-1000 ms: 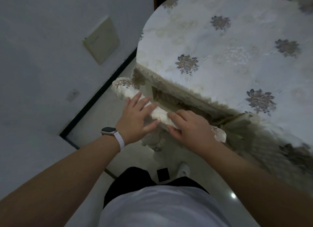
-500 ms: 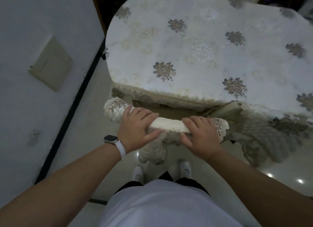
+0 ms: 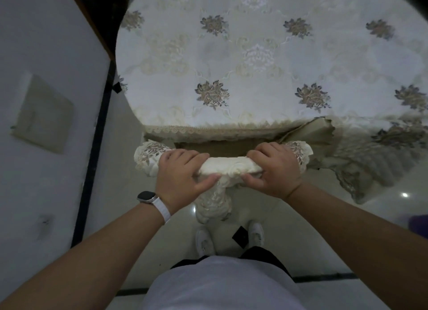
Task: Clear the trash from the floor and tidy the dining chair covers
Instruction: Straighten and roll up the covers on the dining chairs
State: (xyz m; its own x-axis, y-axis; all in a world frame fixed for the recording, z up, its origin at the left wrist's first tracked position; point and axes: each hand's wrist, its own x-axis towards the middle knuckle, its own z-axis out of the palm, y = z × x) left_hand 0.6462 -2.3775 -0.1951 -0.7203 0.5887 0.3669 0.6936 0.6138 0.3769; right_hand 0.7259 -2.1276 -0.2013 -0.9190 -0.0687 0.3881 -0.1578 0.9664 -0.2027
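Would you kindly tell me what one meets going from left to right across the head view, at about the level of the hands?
Beige wall panel → black floor strip → lace end of the chair cover → left hand gripping the cover → right hand gripping it → hanging tablecloth.

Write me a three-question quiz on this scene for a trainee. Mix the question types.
1. True or false: the left hand and the right hand both grip the chair cover.
2. Which wrist wears the watch? A) left B) right C) neither
3. Fill in: the tablecloth is patterned with ____.

Key: 1 true; 2 A; 3 flowers.
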